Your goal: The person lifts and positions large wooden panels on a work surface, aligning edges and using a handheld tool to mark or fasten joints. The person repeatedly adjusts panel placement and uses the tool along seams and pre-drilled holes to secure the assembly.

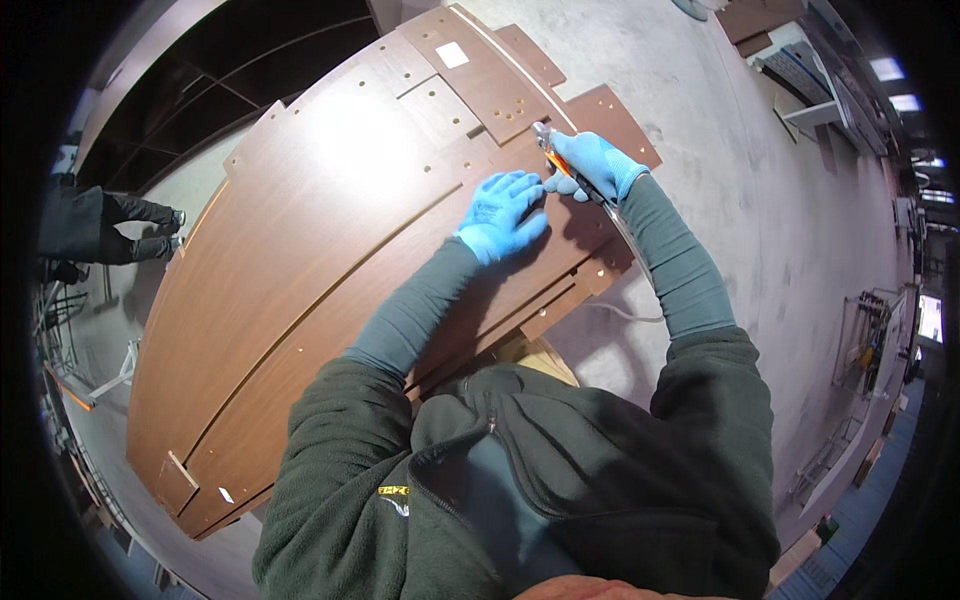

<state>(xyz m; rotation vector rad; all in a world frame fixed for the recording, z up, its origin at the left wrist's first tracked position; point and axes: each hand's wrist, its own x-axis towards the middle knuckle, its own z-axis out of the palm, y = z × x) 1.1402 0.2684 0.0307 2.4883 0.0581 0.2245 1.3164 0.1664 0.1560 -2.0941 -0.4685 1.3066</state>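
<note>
My left hand (503,217), in a blue glove, lies with its fingers stretched out on a large brown wood panel (330,250). Close beside it, over the panel's right part, my right hand (594,166) wears the same kind of glove. Its fingers are wrapped round an orange and black hand tool (556,160) with a silver head, whose exact kind I cannot make out. The silver head points up and left, near several small holes in the panel. A pale hose (628,232) appears to run from the tool along my right forearm.
Smaller brown boards (612,122) and long strips lie on or along the panel, with a white label (452,55) near the far end. A grey cable (622,314) hangs at the right. Another person (105,225) stands at the left. Racks (862,340) line the right side.
</note>
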